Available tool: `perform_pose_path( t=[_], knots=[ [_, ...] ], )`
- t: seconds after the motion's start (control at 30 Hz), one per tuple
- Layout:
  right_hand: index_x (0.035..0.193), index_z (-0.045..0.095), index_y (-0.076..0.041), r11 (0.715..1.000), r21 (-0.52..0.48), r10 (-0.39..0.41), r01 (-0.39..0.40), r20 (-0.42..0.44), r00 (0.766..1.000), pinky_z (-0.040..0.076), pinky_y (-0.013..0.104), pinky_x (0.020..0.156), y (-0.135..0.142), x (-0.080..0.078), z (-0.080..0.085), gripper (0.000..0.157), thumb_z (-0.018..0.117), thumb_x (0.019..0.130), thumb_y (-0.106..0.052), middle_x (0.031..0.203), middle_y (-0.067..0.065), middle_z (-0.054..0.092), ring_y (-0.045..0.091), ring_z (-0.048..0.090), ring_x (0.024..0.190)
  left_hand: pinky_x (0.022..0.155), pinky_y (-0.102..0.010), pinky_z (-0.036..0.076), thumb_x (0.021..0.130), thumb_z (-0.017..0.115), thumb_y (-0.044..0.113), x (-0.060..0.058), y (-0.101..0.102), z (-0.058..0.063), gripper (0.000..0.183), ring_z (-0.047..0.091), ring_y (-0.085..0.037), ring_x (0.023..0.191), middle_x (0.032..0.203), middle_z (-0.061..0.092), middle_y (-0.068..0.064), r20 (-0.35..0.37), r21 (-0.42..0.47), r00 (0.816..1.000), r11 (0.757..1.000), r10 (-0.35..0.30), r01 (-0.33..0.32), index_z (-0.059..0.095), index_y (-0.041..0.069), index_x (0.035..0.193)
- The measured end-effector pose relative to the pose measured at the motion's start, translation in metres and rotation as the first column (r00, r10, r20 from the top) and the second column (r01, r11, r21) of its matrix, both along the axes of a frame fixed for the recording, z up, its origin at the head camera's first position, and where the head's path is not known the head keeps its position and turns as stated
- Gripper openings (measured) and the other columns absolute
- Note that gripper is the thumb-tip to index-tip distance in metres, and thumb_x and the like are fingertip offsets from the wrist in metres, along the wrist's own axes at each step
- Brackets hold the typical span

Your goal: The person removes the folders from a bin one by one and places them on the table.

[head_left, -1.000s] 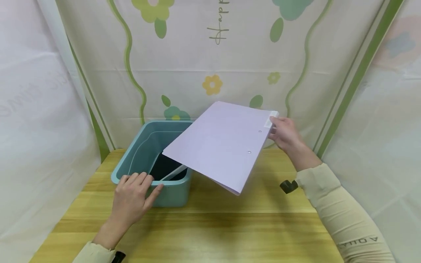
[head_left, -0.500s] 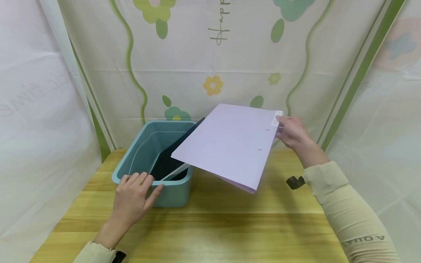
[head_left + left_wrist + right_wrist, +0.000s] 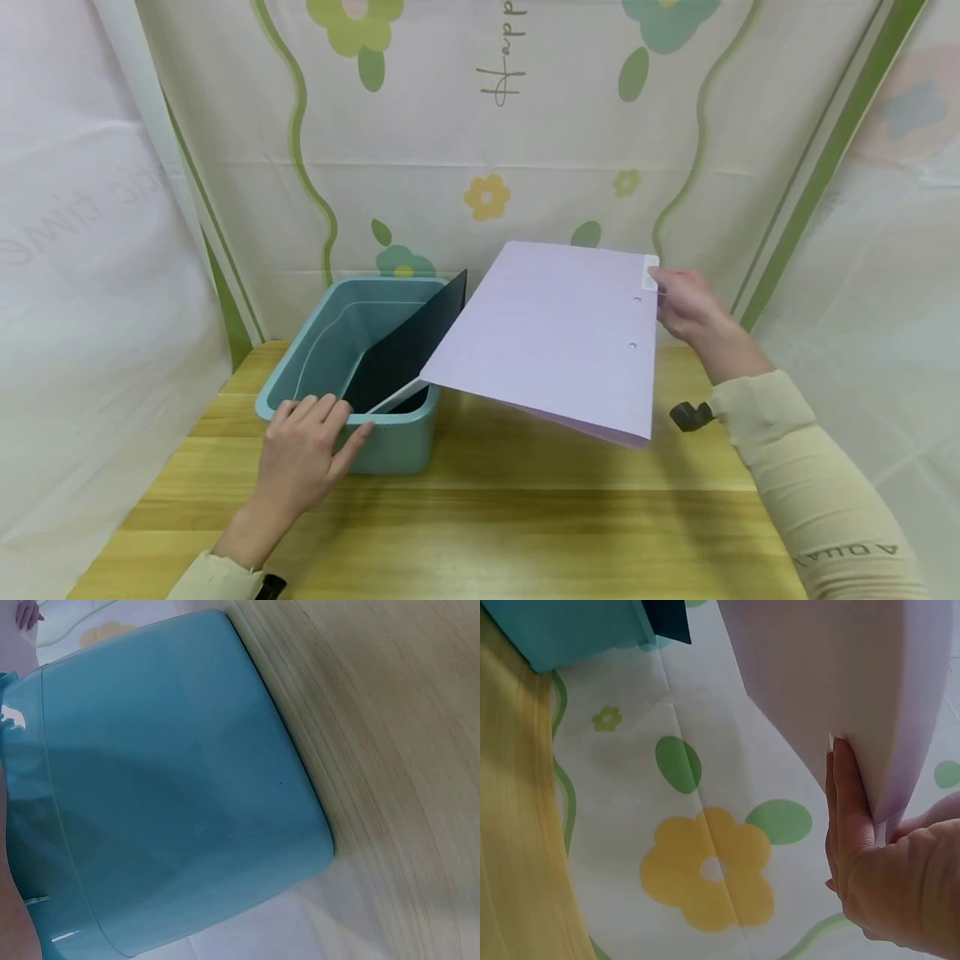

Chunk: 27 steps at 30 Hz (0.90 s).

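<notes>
A pale lilac file folder (image 3: 555,342) with two small metal rivets and a white label is held in the air, tilted, right of the bin. My right hand (image 3: 693,308) pinches its right edge near the label, thumb on top; in the right wrist view the fingers (image 3: 850,791) lie along the underside. My left hand (image 3: 300,454) grips the front rim of a teal plastic bin (image 3: 390,446), fingers over the edge. Inside the bin a black folder or board (image 3: 420,342) leans to the right. A thin pale strip (image 3: 397,395) beside it runs partly behind the lilac folder.
The bin stands on a wood-grain table (image 3: 480,533) at the left. A white cloth with flower prints (image 3: 570,125) hangs behind, and pale cloth sides (image 3: 82,292) close in both flanks.
My right hand has moved right with the lilac folder, drawing it away from above the bin. More of the black item in the bin now shows. The left hand stays on the rim.
</notes>
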State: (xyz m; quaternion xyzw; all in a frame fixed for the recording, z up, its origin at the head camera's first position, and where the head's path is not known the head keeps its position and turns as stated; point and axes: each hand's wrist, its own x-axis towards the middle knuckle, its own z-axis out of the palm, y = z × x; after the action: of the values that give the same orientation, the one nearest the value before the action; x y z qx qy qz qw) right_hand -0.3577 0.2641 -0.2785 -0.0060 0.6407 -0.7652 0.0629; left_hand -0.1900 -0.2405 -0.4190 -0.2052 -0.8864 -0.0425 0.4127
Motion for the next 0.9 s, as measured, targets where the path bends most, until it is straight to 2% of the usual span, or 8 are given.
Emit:
perform_pose_path(
  t=[0.17, 0.33, 0.5, 0.57, 0.63, 0.73, 0.8, 0.9],
  knots=[
    [0.118, 0.056, -0.003, 1.0, 0.002, 0.015, -0.015, -0.007, 1.0, 0.054, 0.024, 0.085, 0.006, 0.001, -0.001, 0.02, 0.048, 0.109, -0.02, 0.107, -0.001, 0.063, 0.011, 0.061, 0.101, 0.067, -0.044, 0.041, 0.107, 0.034, 0.057, 0.0, -0.001, 0.0, 0.057, 0.047, -0.024, 0.064, 0.07, 0.044, -0.001, 0.005, -0.002, 1.0, 1.0, 0.0, 0.0, 0.053, 0.009, 0.082],
    [0.129, 0.052, 0.001, 0.999, 0.0, 0.036, -0.036, 0.002, 0.999, 0.054, 0.026, 0.087, 0.013, 0.001, -0.001, 0.029, 0.049, 0.109, -0.02, 0.112, 0.001, 0.062, 0.013, 0.061, 0.104, 0.067, -0.044, 0.04, 0.107, 0.035, 0.057, -0.001, 0.0, 0.0, 0.057, 0.047, -0.024, 0.064, 0.07, 0.044, -0.001, 0.004, -0.004, 1.0, 1.0, -0.005, 0.005, 0.053, 0.009, 0.082],
    [0.128, 0.054, 0.001, 0.999, -0.007, 0.049, -0.049, 0.005, 0.999, 0.055, 0.025, 0.088, 0.022, 0.002, -0.001, 0.029, 0.049, 0.109, -0.019, 0.114, 0.002, 0.061, 0.012, 0.062, 0.104, 0.067, -0.044, 0.04, 0.107, 0.035, 0.056, -0.001, 0.0, -0.001, 0.056, 0.047, -0.024, 0.064, 0.07, 0.044, -0.001, -0.002, 0.0, 1.0, 1.0, -0.005, 0.005, 0.052, 0.009, 0.081],
    [0.131, 0.052, 0.001, 0.998, 0.02, 0.051, -0.051, 0.004, 0.999, 0.054, 0.025, 0.089, 0.023, 0.003, 0.0, 0.031, 0.047, 0.109, -0.02, 0.117, 0.003, 0.058, 0.012, 0.062, 0.106, 0.067, -0.044, 0.04, 0.107, 0.035, 0.056, -0.001, 0.0, 0.0, 0.056, 0.047, -0.024, 0.064, 0.07, 0.044, -0.001, -0.011, 0.005, 1.0, 1.0, -0.007, 0.007, 0.052, 0.009, 0.081],
    [0.14, 0.047, 0.002, 0.997, 0.059, 0.05, -0.05, 0.001, 0.999, 0.053, 0.024, 0.091, 0.024, 0.003, 0.0, 0.038, 0.046, 0.11, -0.021, 0.121, 0.003, 0.056, 0.011, 0.061, 0.108, 0.067, -0.044, 0.04, 0.107, 0.035, 0.056, -0.001, 0.0, 0.0, 0.056, 0.047, -0.025, 0.064, 0.07, 0.044, -0.001, -0.014, 0.005, 1.0, 1.0, -0.005, 0.005, 0.052, 0.01, 0.081],
    [0.152, 0.032, 0.005, 0.992, 0.113, 0.05, -0.051, 0.007, 0.999, 0.052, 0.023, 0.095, 0.024, 0.002, -0.001, 0.052, 0.045, 0.11, -0.023, 0.127, 0.004, 0.051, 0.01, 0.059, 0.112, 0.067, -0.044, 0.04, 0.107, 0.035, 0.056, -0.001, 0.001, 0.0, 0.056, 0.047, -0.025, 0.064, 0.071, 0.045, -0.001, -0.011, 0.007, 1.0, 1.0, -0.005, 0.006, 0.052, 0.01, 0.081],
    [0.153, 0.025, 0.009, 0.99, 0.127, 0.055, -0.057, 0.016, 0.998, 0.051, 0.024, 0.096, 0.023, 0.001, -0.003, 0.057, 0.044, 0.11, -0.023, 0.128, 0.005, 0.051, 0.011, 0.058, 0.112, 0.067, -0.044, 0.04, 0.107, 0.034, 0.056, -0.001, 0.001, 0.001, 0.056, 0.048, -0.025, 0.065, 0.071, 0.046, -0.001, -0.003, 0.002, 1.0, 1.0, 0.0, 0.0, 0.053, 0.01, 0.082],
    [0.154, 0.023, 0.011, 0.988, 0.139, 0.067, -0.07, 0.024, 0.997, 0.052, 0.024, 0.094, 0.021, 0.001, -0.008, 0.057, 0.042, 0.111, -0.022, 0.126, 0.006, 0.052, 0.012, 0.06, 0.11, 0.067, -0.044, 0.041, 0.107, 0.034, 0.057, -0.001, 0.0, 0.0, 0.056, 0.049, -0.024, 0.065, 0.071, 0.047, -0.001, 0.001, -0.001, 1.0, 1.0, 0.001, -0.001, 0.053, 0.01, 0.081]
  ],
)
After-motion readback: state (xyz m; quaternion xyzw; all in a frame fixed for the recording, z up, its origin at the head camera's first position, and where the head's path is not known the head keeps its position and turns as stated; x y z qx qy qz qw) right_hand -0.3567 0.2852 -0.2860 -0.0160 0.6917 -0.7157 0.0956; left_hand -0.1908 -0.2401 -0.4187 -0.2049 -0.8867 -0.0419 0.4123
